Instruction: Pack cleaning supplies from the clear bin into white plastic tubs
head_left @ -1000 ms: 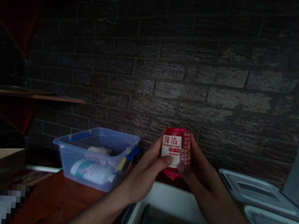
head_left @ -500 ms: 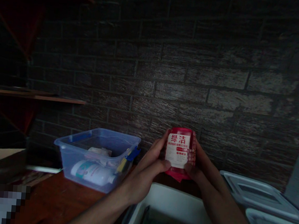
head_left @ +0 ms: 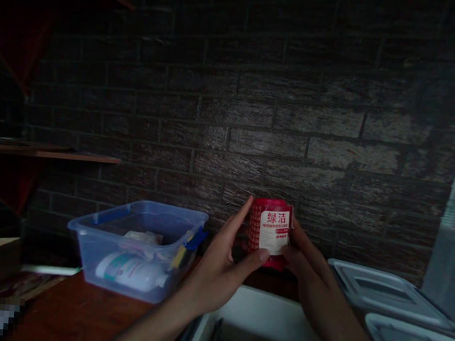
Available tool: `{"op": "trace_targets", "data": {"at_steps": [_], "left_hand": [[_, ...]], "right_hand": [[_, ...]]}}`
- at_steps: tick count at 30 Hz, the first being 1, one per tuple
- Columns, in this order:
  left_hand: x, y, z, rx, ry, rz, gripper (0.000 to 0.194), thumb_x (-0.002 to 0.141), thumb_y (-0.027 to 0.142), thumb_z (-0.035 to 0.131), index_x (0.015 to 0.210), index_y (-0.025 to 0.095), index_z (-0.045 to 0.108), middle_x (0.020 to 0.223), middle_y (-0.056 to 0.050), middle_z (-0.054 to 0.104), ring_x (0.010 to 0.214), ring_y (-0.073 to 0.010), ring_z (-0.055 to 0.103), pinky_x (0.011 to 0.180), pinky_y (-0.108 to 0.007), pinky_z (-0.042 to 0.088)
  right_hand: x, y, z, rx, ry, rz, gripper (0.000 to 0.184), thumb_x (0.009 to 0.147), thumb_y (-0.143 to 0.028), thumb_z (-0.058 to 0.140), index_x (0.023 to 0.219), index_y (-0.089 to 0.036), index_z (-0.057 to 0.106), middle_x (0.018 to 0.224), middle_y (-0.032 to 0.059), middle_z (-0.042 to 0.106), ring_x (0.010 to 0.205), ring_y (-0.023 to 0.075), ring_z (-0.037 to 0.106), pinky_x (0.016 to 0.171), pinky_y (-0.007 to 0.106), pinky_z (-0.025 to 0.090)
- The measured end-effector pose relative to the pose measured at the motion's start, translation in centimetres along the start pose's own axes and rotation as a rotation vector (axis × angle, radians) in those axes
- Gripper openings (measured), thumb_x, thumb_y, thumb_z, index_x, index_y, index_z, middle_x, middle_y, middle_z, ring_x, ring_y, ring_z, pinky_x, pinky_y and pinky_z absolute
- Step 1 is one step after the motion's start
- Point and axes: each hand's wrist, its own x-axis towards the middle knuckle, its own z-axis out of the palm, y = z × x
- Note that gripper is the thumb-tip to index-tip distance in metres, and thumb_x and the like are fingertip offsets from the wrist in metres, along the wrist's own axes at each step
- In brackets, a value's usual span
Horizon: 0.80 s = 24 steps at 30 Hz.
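Note:
A red roll of garbage bags point(head_left: 255, 230) stands upright between my two hands, its white label with red Chinese print facing me. My left hand point(head_left: 224, 262) grips it from the left, thumb on the lower front and fingers up along the side. From the right, my right hand point(head_left: 308, 266) closes on it with the thumb near the label's lower corner; its other fingers are mostly hidden behind. Below the roll is an open white bin point(head_left: 252, 304), its dark inside partly covered by my forearms.
Left of my hands, a clear blue plastic box point(head_left: 100, 229) holds a white bottle point(head_left: 133, 272) and other items on the reddish wooden surface point(head_left: 54, 314). Grey-white lids point(head_left: 391, 288) lie at right. A dark brick wall point(head_left: 232, 113) rises behind; wooden shelves point(head_left: 75, 156) jut out at left.
The roll has been turned in my hands: its label has shifted rightward, and the checked red side now shows at left. My left thumb has moved right along its lower front.

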Motion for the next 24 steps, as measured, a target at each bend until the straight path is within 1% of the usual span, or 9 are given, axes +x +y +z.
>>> {"op": "trace_targets", "data": {"at_steps": [1,3,8,11,13,15,18,21,24], "left_hand": [[-0.03,-0.05,0.01,0.025,0.001,0.011,0.083,0.091,0.032,0.073,0.160,0.040,0.027,0.166,0.001,0.035,0.150,-0.0291,0.036,0.124,-0.046,0.033],[-0.05,-0.08,0.01,0.051,-0.009,0.014,0.083,0.092,0.033,0.072,0.160,0.041,0.025,0.166,0.002,0.034,0.152,-0.0278,0.034,0.124,-0.045,0.032],[0.06,0.02,-0.11,0.082,-0.012,-0.009,0.080,0.095,0.035,0.069,0.161,0.042,0.023,0.166,0.003,0.034,0.151,-0.0261,0.035,0.125,-0.046,0.031],[0.12,0.04,-0.21,0.092,-0.011,-0.019,0.077,0.097,0.035,0.066,0.161,0.041,0.024,0.166,0.003,0.034,0.151,-0.0263,0.035,0.126,-0.047,0.030],[0.14,0.00,-0.25,0.091,-0.011,-0.026,0.076,0.097,0.036,0.066,0.161,0.040,0.024,0.166,0.003,0.034,0.151,-0.0267,0.035,0.125,-0.048,0.030],[0.16,-0.07,-0.28,0.096,-0.005,-0.032,0.076,0.097,0.036,0.066,0.161,0.040,0.024,0.167,0.003,0.033,0.151,-0.0268,0.035,0.126,-0.048,0.030],[0.21,-0.19,-0.31,0.131,0.013,-0.027,0.076,0.096,0.036,0.067,0.160,0.040,0.027,0.168,0.004,0.031,0.153,-0.0256,0.031,0.128,-0.046,0.025],[0.26,-0.24,-0.33,0.138,0.015,-0.022,0.076,0.095,0.035,0.068,0.159,0.041,0.027,0.168,0.005,0.031,0.154,-0.0240,0.030,0.128,-0.043,0.025],[0.26,-0.19,-0.27,0.117,0.012,-0.032,0.076,0.096,0.034,0.067,0.160,0.042,0.026,0.167,0.005,0.032,0.153,-0.0234,0.032,0.127,-0.042,0.029]], "right_hand": [[0.00,-0.09,0.01,-0.009,-0.001,-0.001,0.057,0.103,-0.045,0.051,0.158,-0.035,0.036,0.164,-0.0002,0.036,0.154,0.0264,0.029,0.125,0.055,0.021],[0.01,-0.24,0.07,-0.011,-0.004,0.022,0.058,0.104,-0.044,0.050,0.158,-0.035,0.035,0.164,-0.0012,0.034,0.154,0.0248,0.027,0.126,0.052,0.021],[0.07,-0.36,0.24,-0.017,-0.061,-0.001,0.059,0.105,-0.043,0.049,0.160,-0.035,0.030,0.162,-0.0016,0.040,0.149,0.0223,0.038,0.123,0.046,0.034],[0.07,-0.41,0.33,-0.022,-0.091,-0.035,0.062,0.105,-0.043,0.050,0.161,-0.034,0.027,0.160,-0.0016,0.044,0.146,0.0206,0.044,0.121,0.043,0.037],[0.07,-0.46,0.40,-0.039,-0.092,-0.059,0.063,0.105,-0.042,0.050,0.162,-0.032,0.024,0.157,-0.0001,0.050,0.141,0.0201,0.050,0.120,0.042,0.039],[0.11,-0.50,0.46,-0.064,-0.098,-0.081,0.064,0.106,-0.040,0.048,0.163,-0.030,0.022,0.151,0.0024,0.056,0.132,0.0202,0.058,0.117,0.042,0.042],[0.24,-0.54,0.55,-0.102,-0.113,-0.096,0.067,0.106,-0.037,0.047,0.165,-0.025,0.017,0.142,0.0055,0.063,0.119,0.0203,0.065,0.111,0.042,0.048],[0.38,-0.58,0.69,-0.139,-0.110,-0.119,0.069,0.105,-0.034,0.047,0.165,-0.021,0.015,0.138,0.0067,0.066,0.115,0.0200,0.067,0.109,0.041,0.049],[0.39,-0.67,0.81,-0.182,-0.098,-0.150,0.069,0.105,-0.033,0.047,0.165,-0.019,0.016,0.142,0.0082,0.063,0.120,0.0209,0.065,0.110,0.040,0.048]]}}
